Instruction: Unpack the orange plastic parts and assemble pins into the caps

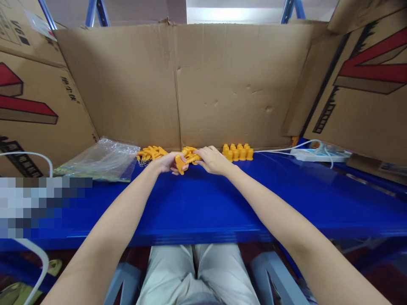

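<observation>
Between my two hands, over the back half of the blue table, is an orange plastic piece (179,164) with a wide end and a narrow shaft. My left hand (168,163) is closed around its wide end. The fingers of my right hand (211,159) pinch the shaft from the other side. Left of my left hand lies a pile of orange plastic parts (153,151), with small metal chains (144,162) beside them. More orange parts show just behind my hands, partly hidden. To the right, orange cup-shaped pieces (238,152) stand upright in rows.
Clear plastic bags (104,159) lie at the left. A white power strip (319,155) with cables sits at the right. Cardboard panels (238,84) wall in the back and both sides of the blue table (203,207). A white cable (34,250) hangs at the left edge.
</observation>
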Demonstrator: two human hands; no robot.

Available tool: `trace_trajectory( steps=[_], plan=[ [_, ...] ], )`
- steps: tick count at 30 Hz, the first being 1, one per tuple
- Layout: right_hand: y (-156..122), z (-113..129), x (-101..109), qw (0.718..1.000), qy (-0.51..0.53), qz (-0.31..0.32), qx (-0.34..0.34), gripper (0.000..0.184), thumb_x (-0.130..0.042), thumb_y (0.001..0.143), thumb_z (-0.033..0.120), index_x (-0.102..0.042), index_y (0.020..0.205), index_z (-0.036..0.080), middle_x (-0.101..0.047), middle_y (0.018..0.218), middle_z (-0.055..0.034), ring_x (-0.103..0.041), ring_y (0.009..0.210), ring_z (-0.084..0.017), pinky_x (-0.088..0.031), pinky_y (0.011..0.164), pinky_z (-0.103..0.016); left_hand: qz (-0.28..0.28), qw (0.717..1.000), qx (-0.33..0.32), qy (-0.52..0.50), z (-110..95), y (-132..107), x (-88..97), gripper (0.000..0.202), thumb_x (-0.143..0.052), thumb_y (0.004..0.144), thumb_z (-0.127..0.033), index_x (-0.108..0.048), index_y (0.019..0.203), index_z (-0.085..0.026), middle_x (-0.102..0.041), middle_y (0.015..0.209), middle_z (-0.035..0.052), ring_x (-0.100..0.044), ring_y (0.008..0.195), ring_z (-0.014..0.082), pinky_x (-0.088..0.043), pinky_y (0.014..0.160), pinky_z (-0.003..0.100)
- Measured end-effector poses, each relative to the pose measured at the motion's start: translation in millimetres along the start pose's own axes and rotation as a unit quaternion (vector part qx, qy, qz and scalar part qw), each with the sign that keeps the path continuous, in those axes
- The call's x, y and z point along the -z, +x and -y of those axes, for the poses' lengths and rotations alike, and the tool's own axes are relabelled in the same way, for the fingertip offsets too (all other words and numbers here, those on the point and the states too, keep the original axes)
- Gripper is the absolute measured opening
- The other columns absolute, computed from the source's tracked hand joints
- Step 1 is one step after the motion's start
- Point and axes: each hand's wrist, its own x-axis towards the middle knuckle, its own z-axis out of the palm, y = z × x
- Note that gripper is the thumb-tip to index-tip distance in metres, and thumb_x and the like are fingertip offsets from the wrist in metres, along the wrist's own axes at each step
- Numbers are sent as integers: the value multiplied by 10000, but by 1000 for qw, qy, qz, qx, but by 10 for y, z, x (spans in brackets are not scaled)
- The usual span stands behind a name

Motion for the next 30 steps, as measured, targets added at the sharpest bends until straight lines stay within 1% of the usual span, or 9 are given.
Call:
trace_trajectory(
  steps=[3, 7, 11, 14, 20, 24, 30],
  plan=[
    [6, -14, 4, 1000, 14, 8, 7, 275, -425, 948, 285, -525, 1136, 112, -634, 1066, -140, -538, 946, -229, -320, 859, -369, -14, 1000, 6, -3, -1, -3, 1, 150, -461, 654, -270, -504, 579, -148, -446, 462, 16, -249, 307, 65, -260, 365, 232],
    [14, -38, 4, 1000, 7, -5, 8, 204, -451, 931, 244, -547, 1080, 143, -644, 1030, -116, -538, 951, -220, -284, 935, -399, -28, 999, 16, 0, -8, -6, -17, 150, -462, 677, -262, -510, 590, -150, -466, 464, 21, -246, 310, 64, -255, 360, 227],
    [17, -30, 18, 1000, -29, -9, -4, 172, -454, 915, 197, -554, 1044, 142, -640, 1019, -121, -523, 981, -231, -253, 962, -426, -42, 999, 18, 2, -25, -14, -61, 158, -458, 701, -249, -507, 588, -150, -450, 455, 13, -254, 304, 62, -264, 360, 223],
    [18, -20, 29, 999, -43, -10, -13, 183, -436, 910, 170, -549, 1052, 150, -635, 1018, -119, -512, 987, -231, -244, 961, -434, -49, 999, 19, 3, -33, -12, -79, 168, -448, 709, -238, -502, 576, -150, -432, 450, 11, -257, 300, 61, -271, 361, 226],
    [13, -23, 21, 998, -61, -9, -27, 212, -416, 903, 158, -547, 1070, 155, -634, 1002, -111, -506, 972, -230, -251, 949, -424, -39, 999, 19, 11, -34, 1, -68, 156, -450, 685, -235, -506, 571, -145, -447, 460, 20, -262, 306, 59, -268, 360, 222],
    [24, 8, 26, 996, -77, -17, -42, 236, -383, 918, 154, -546, 1088, 154, -633, 1022, -118, -502, 997, -234, -236, 964, -437, -29, 1000, 6, 4, -42, 2, -58, 149, -452, 658, -245, -520, 578, -139, -464, 473, 24, -267, 305, 59, -273, 356, 223],
    [53, 54, 33, 993, -89, -31, -66, 263, -355, 925, 128, -546, 1105, 149, -624, 1085, -128, -492, 1056, -237, -217, 987, -439, -12, 1000, -21, -5, -43, 12, -27, 153, -458, 614, -263, -520, 559, -135, -428, 437, 13, -259, 294, 62, -286, 349, 229]
  ],
)
